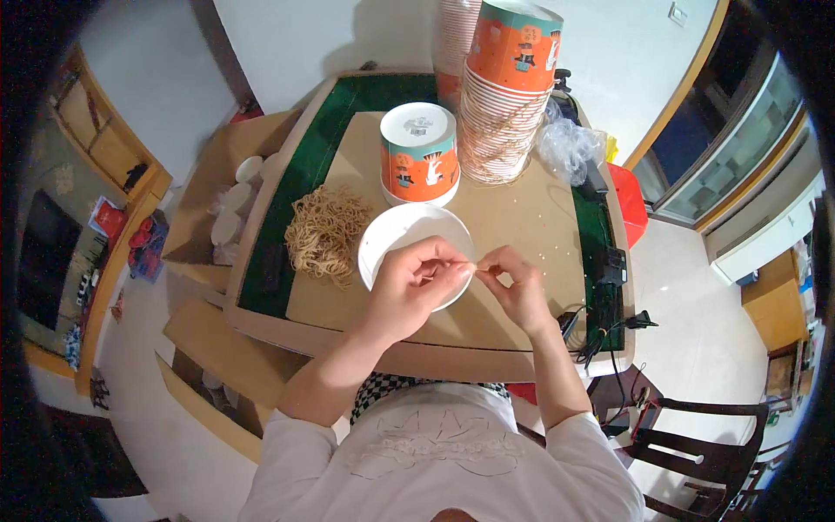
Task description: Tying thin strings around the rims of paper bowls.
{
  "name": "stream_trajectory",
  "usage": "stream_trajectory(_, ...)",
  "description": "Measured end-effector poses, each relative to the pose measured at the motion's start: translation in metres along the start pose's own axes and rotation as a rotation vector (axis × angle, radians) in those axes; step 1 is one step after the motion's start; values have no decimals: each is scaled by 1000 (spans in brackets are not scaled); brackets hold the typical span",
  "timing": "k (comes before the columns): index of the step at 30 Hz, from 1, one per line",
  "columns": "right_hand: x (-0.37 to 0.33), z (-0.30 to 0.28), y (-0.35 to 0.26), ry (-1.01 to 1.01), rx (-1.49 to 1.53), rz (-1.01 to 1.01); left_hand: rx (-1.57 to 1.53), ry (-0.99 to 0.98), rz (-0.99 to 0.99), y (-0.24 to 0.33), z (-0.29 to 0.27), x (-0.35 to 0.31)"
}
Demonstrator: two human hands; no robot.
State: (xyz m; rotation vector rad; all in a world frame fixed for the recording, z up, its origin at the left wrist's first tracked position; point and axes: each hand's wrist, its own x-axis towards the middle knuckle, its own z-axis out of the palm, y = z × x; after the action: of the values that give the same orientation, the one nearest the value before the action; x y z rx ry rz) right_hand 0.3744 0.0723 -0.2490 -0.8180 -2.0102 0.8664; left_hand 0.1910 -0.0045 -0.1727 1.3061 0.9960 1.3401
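Over the right rim of a white paper bucket (380, 237), its open mouth facing up, my two hands meet fingertip to fingertip. My left hand (417, 283) is closed in a pinch, thumb against forefinger, and covers part of the bucket. My right hand (513, 283) pinches at the same spot from the other side. What lies between the fingertips is too small to make out. A loose heap of thin tan cords (326, 235) lies left of the bucket. Just behind it, an orange and green printed paper bucket (419, 170) stands upside down.
A tall stack of nested paper buckets (504, 113) rises at the back right, with another stack (454, 43) behind. Beside it are a clear plastic bag (570, 148) and a red bin (628, 204). Black cables (600, 335) hang at the right edge. Cardboard boxes (196, 196) stand left.
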Motion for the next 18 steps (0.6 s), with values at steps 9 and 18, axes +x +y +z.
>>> stream_trajectory(9, -5, 9, -16, 132, 60, 129, 11, -18, -37, 1, 4, 15)
stream_trajectory(18, 2, 18, -9, 124, -39, 92, 34, -31, 74, 3, 9, 25)
